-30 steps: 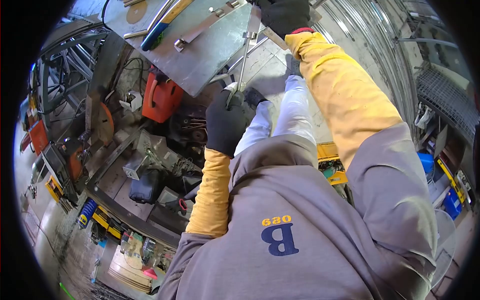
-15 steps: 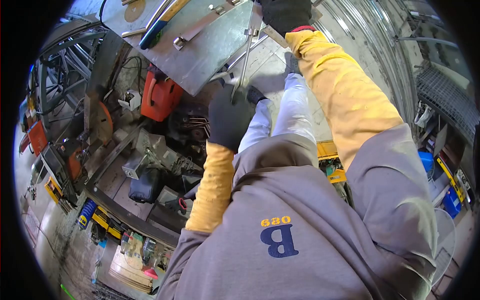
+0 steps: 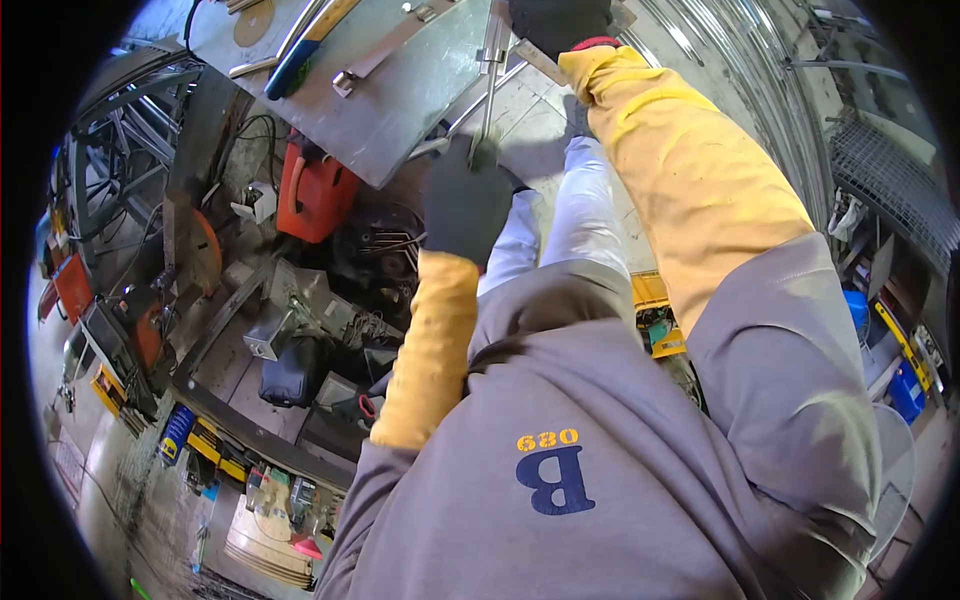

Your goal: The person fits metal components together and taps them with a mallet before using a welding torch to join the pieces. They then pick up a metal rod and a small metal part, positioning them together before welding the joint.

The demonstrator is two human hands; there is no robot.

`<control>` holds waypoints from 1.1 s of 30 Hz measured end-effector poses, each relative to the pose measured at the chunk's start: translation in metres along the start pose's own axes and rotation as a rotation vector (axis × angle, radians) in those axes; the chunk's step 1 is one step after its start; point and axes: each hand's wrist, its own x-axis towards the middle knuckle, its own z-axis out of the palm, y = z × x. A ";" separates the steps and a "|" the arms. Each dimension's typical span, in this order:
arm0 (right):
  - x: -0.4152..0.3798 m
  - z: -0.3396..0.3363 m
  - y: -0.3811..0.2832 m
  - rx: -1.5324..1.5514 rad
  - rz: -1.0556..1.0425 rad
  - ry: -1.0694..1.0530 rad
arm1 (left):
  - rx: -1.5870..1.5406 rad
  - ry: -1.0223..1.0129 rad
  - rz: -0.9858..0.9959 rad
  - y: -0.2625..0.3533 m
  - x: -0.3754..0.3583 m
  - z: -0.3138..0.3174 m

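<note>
My left hand (image 3: 466, 205), in a dark glove, is closed around the lower end of a thin metal rod (image 3: 489, 108) just off the table's near corner. Farther up, a small metal bracket (image 3: 490, 56) sits on that rod. At the top edge of the view my right hand (image 3: 562, 24), also in a dark glove, is closed over a flat metal piece (image 3: 541, 62) that shows on both sides of it. The right fingertips are hidden. Beside the rod lies the metal-topped table (image 3: 400, 105).
A hammer (image 3: 305, 55) and small metal clips (image 3: 344, 83) lie on the table. Below it stand a red case (image 3: 315, 190) and cluttered scrap. Long metal bars (image 3: 740, 70) cover the floor at right, near a wire mesh (image 3: 890, 180).
My left hand has moved up and slightly right, still around the rod. My right hand has shifted slightly up and left in view, as has the table.
</note>
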 end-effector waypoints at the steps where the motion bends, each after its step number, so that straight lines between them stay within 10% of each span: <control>1: 0.001 -0.001 0.001 -0.011 -0.002 -0.020 | 0.035 0.073 0.085 0.004 0.012 0.003; 22: 0.003 0.000 0.002 -0.009 0.039 -0.012 | 0.049 -0.009 -0.068 -0.003 0.007 0.004; 24: 0.006 -0.003 0.002 -0.013 -0.010 -0.004 | 0.142 0.181 0.208 -0.007 0.020 0.014; 29: 0.006 -0.002 0.002 0.005 -0.033 0.030 | -0.163 -0.036 -0.203 -0.008 -0.012 -0.011; 33: 0.008 0.000 0.002 -0.022 0.033 0.011 | -0.010 0.079 -0.014 -0.005 0.000 0.008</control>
